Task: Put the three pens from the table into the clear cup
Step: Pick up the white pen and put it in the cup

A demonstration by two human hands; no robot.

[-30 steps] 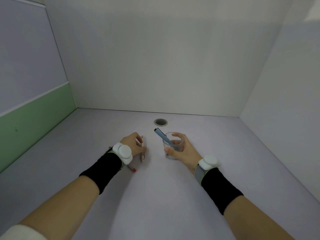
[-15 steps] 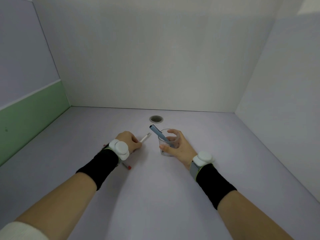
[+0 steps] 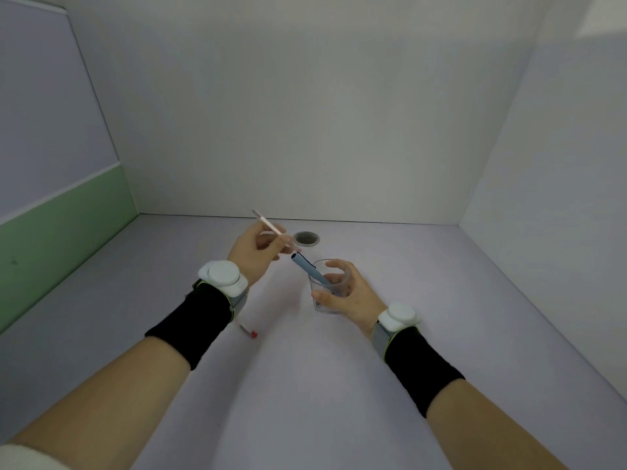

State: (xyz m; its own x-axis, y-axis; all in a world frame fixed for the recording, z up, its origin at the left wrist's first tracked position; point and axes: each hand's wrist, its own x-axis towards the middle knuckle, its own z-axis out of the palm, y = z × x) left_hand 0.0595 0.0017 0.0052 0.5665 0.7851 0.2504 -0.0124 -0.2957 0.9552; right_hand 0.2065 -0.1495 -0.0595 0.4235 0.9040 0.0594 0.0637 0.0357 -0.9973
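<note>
My right hand (image 3: 349,296) is wrapped around the clear cup (image 3: 330,293), which stands on the table. A light blue pen (image 3: 310,269) leans in the cup, its black end pointing up to the left. My left hand (image 3: 252,256) holds a thin pale pink pen (image 3: 273,230) in the air, tilted, its lower end close above the blue pen's top. A third pen with a red tip (image 3: 249,331) lies on the table below my left wrist, mostly hidden by the wristband.
A round metal grommet hole (image 3: 306,238) sits in the table (image 3: 339,385) behind the cup. White walls close the back and right; a green and lilac panel (image 3: 61,225) closes the left.
My left hand has lifted the pink pen off the table and carried it up and right toward the cup. The right hand and cup have stayed put.
</note>
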